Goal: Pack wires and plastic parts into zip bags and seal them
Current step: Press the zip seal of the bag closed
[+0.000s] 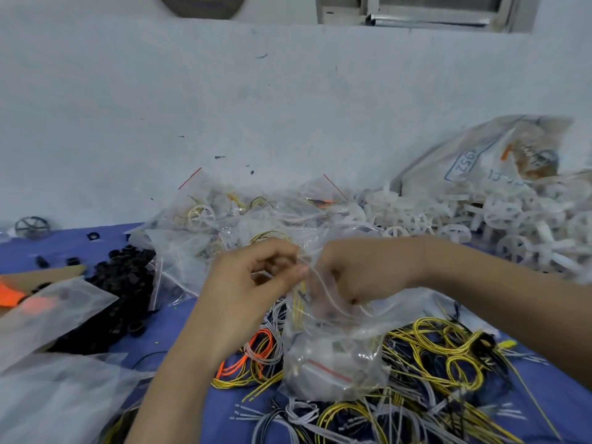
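Observation:
A clear zip bag [333, 354] hangs between my hands above the wire pile; white plastic parts and yellow wires show through it. My left hand [256, 280] pinches the bag's top edge at the left. My right hand [362, 270] grips the same top edge just to the right, fingers curled. Loose yellow, white, black and orange wires [426, 360] lie on the blue table [179, 322] below. Packed zip bags [224, 219] are heaped behind my hands.
A heap of white plastic wheel parts [499, 225] spills from a large printed sack [499, 158] at the right. Black rings [125, 283] are piled at the left, beside empty clear bags [57, 395] and an orange piece [12, 296]. A pale wall stands behind.

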A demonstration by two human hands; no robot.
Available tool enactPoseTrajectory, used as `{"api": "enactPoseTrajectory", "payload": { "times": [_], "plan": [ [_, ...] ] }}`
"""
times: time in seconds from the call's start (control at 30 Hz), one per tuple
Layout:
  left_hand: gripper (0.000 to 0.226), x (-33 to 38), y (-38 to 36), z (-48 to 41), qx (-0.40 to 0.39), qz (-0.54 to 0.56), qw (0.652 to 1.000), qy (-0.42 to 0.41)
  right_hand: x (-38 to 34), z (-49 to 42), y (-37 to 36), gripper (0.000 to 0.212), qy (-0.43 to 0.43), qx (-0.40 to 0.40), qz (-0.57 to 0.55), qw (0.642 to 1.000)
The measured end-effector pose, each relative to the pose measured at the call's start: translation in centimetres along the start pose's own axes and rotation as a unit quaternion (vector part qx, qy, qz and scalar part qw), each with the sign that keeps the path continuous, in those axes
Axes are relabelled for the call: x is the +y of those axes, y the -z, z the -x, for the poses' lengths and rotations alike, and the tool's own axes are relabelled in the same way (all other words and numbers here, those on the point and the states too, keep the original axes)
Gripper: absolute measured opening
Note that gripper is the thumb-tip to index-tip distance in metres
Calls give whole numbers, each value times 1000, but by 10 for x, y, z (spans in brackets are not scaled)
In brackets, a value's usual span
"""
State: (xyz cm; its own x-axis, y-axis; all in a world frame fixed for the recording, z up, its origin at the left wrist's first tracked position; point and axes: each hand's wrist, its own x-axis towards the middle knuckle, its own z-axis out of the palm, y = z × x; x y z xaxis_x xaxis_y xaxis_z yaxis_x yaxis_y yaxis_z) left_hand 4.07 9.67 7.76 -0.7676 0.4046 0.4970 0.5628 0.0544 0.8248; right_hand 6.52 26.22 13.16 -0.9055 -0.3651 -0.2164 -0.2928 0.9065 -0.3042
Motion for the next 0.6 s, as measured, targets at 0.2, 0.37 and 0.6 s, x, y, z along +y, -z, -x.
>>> {"api": "enactPoseTrajectory", "payload": {
  "times": [0.2, 0.37, 0.6],
  "plan": [
    [8, -2, 0, -2, 26, -40, 998, -29, -2, -13, -10, 24, -68, -44, 40, 996],
    [14, -5, 5, -3, 65, -1, 998, -7, -5, -2, 5, 32, -56, -80, -18, 995],
    [13, -4, 10, -5, 102, 25, 994, 6, -3, 8, 29, 23, 75, 207, -148, 964]
  ]
}}
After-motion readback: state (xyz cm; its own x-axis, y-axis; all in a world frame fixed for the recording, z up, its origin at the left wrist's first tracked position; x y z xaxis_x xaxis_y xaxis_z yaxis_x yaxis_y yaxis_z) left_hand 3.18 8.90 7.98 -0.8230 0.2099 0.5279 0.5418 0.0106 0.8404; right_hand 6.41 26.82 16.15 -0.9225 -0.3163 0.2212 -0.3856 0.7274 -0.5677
